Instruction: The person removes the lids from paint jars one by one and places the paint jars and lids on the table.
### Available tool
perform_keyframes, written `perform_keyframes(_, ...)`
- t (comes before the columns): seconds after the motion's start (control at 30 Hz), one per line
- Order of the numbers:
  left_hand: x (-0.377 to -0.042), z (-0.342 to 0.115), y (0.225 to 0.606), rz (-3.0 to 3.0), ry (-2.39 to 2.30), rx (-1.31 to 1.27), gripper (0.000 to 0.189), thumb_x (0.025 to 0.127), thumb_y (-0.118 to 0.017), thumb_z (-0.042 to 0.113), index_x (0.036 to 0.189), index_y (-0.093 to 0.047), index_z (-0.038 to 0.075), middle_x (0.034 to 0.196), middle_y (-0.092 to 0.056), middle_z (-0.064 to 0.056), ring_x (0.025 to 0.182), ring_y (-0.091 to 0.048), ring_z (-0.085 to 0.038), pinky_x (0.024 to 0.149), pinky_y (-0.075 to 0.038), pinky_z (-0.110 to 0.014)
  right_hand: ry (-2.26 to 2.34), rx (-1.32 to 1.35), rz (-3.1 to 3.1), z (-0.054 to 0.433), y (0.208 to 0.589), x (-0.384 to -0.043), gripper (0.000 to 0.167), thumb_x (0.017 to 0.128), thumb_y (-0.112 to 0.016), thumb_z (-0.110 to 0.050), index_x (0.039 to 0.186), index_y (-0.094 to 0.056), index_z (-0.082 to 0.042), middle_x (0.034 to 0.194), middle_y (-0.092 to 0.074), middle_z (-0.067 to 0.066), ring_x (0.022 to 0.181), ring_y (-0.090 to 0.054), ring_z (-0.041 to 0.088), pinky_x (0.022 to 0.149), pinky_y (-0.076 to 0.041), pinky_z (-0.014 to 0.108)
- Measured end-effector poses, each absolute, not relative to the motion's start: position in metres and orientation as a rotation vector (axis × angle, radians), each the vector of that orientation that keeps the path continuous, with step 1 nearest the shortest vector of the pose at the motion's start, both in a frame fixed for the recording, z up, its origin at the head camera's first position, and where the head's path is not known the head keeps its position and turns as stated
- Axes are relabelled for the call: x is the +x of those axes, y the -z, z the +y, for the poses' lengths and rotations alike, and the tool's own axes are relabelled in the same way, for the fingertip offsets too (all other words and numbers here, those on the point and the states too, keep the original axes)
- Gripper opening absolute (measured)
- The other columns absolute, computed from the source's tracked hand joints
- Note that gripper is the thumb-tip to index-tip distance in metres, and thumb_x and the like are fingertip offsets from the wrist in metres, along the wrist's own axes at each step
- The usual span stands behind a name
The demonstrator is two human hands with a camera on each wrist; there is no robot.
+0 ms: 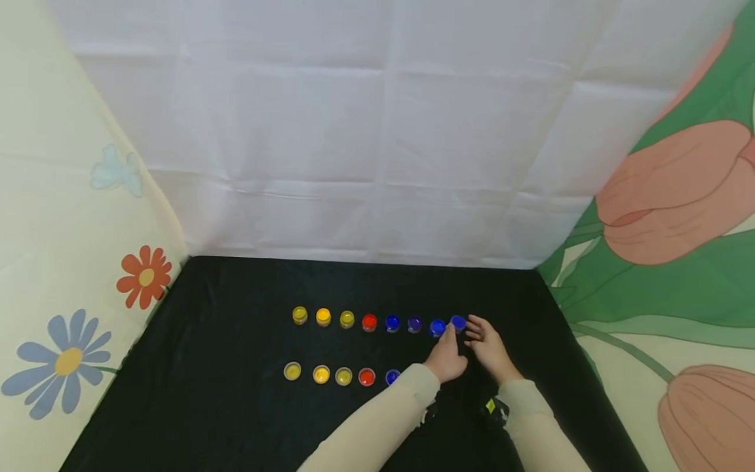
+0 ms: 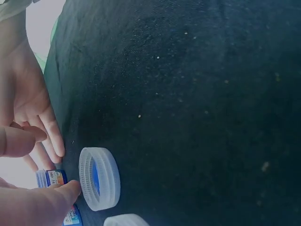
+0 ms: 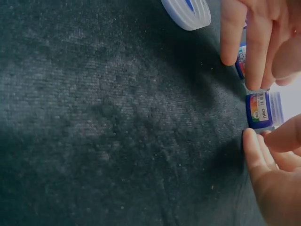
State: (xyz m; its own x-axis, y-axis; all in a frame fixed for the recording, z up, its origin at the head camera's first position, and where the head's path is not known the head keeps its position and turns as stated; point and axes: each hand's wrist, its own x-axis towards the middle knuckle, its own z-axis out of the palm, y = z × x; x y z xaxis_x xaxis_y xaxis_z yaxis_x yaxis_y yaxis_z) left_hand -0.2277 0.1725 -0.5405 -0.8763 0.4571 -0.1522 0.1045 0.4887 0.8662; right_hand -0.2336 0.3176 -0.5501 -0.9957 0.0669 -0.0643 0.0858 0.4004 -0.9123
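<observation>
My left hand (image 1: 445, 357) reaches to the right end of a back row of small paint jars, its fingertips beside the last blue jar (image 1: 458, 322). Across that jar is my right hand (image 1: 489, 344), fingers extended. The right wrist view shows the labelled blue jar (image 3: 258, 110) standing between both hands' fingertips; I cannot tell whether they touch it. A second blue jar (image 1: 437, 328) stands just to its left. In the left wrist view a translucent lid (image 2: 99, 179), blue inside, lies beside the left fingers. Neither hand visibly grips anything.
Leftward in the back row stand a purple jar (image 1: 415, 324), a blue jar (image 1: 392, 323), a red jar (image 1: 369, 322) and several yellow ones. A front row of lids includes a red-filled lid (image 1: 366, 377); my left sleeve (image 1: 377, 419) covers its right part. Black cloth (image 1: 206, 367) covers the table.
</observation>
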Motion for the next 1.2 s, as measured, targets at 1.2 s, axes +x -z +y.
perform_keyframes(1.2, -0.23, 0.167, 0.549, 2.453, -1.29, 0.492, 0.059, 0.094, -0.063, 0.01, 0.149, -0.045, 0.002, 0.138, -0.057, -0.013, 0.129, -0.054, -0.022, 0.108, -0.043, -0.032, 1.668, 0.11, 2.705, 0.339, 0.566, -0.216, 0.039, 0.093, -0.063, 0.01, 0.131, -0.055, 0.015, 0.117, -0.065, 0.031, 0.096, -0.066, 0.014, 0.078, -0.053, 0.017)
